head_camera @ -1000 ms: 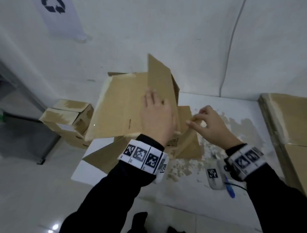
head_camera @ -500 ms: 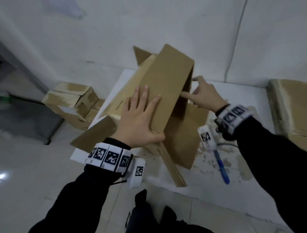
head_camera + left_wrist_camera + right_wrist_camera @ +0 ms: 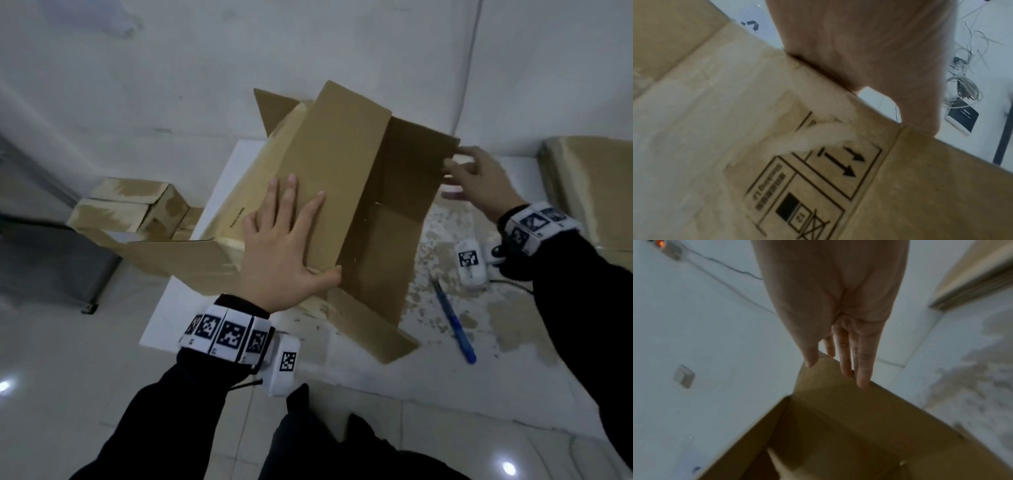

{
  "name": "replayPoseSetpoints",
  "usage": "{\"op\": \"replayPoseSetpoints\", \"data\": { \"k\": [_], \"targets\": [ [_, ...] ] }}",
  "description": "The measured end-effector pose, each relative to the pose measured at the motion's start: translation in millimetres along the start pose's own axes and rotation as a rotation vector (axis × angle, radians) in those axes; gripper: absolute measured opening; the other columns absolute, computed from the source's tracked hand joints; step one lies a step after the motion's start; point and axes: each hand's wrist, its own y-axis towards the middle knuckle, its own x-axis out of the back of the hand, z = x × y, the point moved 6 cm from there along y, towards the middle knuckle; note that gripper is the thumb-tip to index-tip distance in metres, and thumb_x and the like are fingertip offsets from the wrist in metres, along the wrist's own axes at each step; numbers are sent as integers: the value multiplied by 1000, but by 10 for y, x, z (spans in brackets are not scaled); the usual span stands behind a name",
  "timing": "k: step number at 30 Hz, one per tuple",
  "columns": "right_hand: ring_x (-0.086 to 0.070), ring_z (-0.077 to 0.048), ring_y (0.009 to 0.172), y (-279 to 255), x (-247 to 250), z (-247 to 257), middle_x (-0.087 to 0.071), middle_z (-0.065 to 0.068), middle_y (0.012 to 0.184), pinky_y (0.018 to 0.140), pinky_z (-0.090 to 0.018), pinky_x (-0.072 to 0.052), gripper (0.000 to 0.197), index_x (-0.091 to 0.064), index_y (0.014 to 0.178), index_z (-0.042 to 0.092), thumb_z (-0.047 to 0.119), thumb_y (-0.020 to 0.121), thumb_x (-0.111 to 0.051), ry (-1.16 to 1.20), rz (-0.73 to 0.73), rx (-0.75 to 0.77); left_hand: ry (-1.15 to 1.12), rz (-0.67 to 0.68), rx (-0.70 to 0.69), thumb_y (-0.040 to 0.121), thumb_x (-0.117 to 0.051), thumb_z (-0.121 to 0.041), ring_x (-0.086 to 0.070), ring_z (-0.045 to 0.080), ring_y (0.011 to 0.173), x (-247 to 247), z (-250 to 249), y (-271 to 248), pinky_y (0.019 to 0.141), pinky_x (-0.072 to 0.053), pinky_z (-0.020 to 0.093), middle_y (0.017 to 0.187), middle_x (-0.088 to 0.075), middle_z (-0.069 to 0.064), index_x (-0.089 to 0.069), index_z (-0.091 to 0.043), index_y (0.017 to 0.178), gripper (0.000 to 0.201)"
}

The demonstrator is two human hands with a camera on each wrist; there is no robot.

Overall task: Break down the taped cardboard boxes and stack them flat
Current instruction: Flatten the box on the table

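A brown cardboard box [image 3: 335, 164] lies tilted on the white table [image 3: 462, 377], its open end facing me and its flaps spread. My left hand [image 3: 291, 240] lies flat on the upper panel, fingers straight and spread, thumb at the panel's near edge. The left wrist view shows the same palm [image 3: 859, 48] on the printed, tape-scarred cardboard [image 3: 777, 162]. My right hand [image 3: 476, 178] pinches the far right corner of the side panel. In the right wrist view the thumb and fingers [image 3: 846, 369] sit on opposite faces of that panel [image 3: 818, 386].
A blue pen [image 3: 455, 325] lies on the table right of the box. Flattened cardboard [image 3: 599, 192] is stacked at the right edge. Taped boxes [image 3: 133, 209] sit low at the left beside a dark cabinet. A white wall stands just behind the table.
The box has tipped down and opened wider. My right hand has moved right, drawing the side panel outward. My left hand stays flat on the upper panel.
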Motion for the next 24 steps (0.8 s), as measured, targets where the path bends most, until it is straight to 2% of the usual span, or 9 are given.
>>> {"op": "replayPoseSetpoints", "data": {
  "k": [4,6,7,9,10,13,15,19,24],
  "targets": [
    [-60,-12,112,-1126,-432,-54,-59,0,126,90,-29,-52,77,-46,130,31,79,70,-50,354,235,-54,26,40,13,66,-33,-78,12,29,146,-100,-72,449,111,-13,56,160,10,6,-5,-34,150,99],
    [-59,-1,111,-1639,-722,-160,-61,18,120,90,-23,-51,74,-50,125,36,81,66,-52,392,278,-110,49,71,-5,72,-38,-79,14,30,146,-212,-125,745,112,-11,60,160,13,8,-3,-33,151,98],
    [-60,0,108,-1769,-859,-211,-63,22,115,89,-21,-52,58,-52,121,35,69,74,-57,411,248,-125,64,90,-19,74,-36,-81,15,31,146,-278,-156,882,112,-10,61,160,14,9,-3,-32,152,98],
    [-65,-3,99,-1810,-1034,-339,-67,15,106,79,-20,-56,23,-57,113,29,30,91,-58,399,66,-150,87,122,-64,74,-25,-87,15,33,145,-410,-219,1092,111,-9,61,159,13,12,-5,-30,153,99],
    [-66,-5,96,-1772,-1059,-398,-67,12,103,73,-19,-56,19,-57,110,27,19,93,-55,383,-37,-179,97,131,-98,72,-19,-89,14,34,145,-474,-235,1161,111,-10,61,160,10,13,-8,-29,153,101],
    [-62,-11,99,-1628,-993,-516,-63,10,107,78,-23,-51,22,-54,113,26,16,93,-57,330,-274,-244,134,180,-234,63,-12,-95,12,35,146,-744,-176,1229,109,-18,61,160,5,11,-14,-31,152,109],
    [-56,-11,103,-1580,-902,-612,-57,10,108,84,-22,-44,31,-51,124,19,16,93,-56,150,-377,-264,173,288,-331,64,-24,-93,14,30,146,-1068,-88,1153,109,-21,60,160,9,7,-11,-31,152,108],
    [-50,-22,117,-1389,-947,-906,-55,-7,121,88,-13,-30,47,-44,135,3,16,93,-58,-120,-348,-363,178,444,-342,70,-47,-83,16,22,146,-1766,173,923,115,-11,58,160,15,2,-5,-33,152,104],
    [-42,-36,125,-1218,-996,-1286,-46,-22,136,103,-38,-31,63,-35,142,3,11,85,-61,-457,-344,-492,105,442,-356,79,-53,-70,30,24,141,-2003,176,880,117,-2,53,155,29,5,0,-27,153,101]
  ]
}}
